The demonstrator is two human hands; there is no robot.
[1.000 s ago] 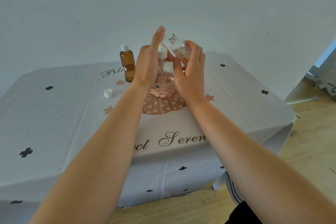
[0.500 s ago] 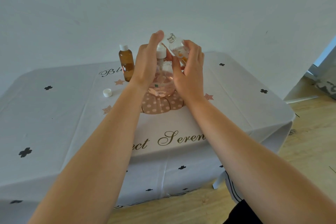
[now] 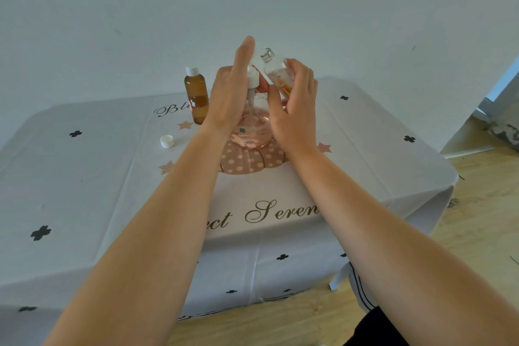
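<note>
Small clear plastic bottle (image 3: 276, 73) leans in your right hand (image 3: 295, 115), fingers curled round it, at one o'clock of the round pink pump bottle (image 3: 252, 132). Your left hand (image 3: 227, 95) rests straight fingers on its white pump head (image 3: 252, 78).

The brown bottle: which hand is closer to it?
Left. The left hand is just right of the brown bottle, at the pump bottle; the right hand is farther right, holding a small clear bottle.
</note>
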